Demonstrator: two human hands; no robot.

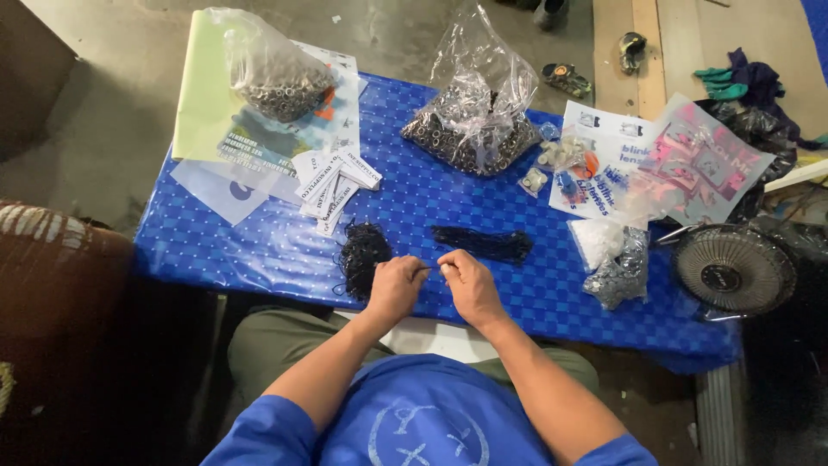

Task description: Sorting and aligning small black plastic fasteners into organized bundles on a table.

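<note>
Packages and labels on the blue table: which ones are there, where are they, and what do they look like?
Clear bag of metal rings: far left, bulging, dark contents.
Larger clear bag of rings: far centre, knotted top.
White label strips: left of centre, a fanned pile with dark print.
Printed sheets: far right, white, blue and pink.
Small clear bags: right, white and grey contents.

Glossy blue checked plastic tablecloth (285, 250) catching light. Clear crinkled plastic bags (479, 95) showing shiny metal eyelets (448, 138). Black cords (362, 250) looking matt, fibrous. Paper tags (332, 185) lying flat, matt white. Concrete floor (112, 112) looking rough, dull. Fan (733, 267) showing dark metal grille.
</note>
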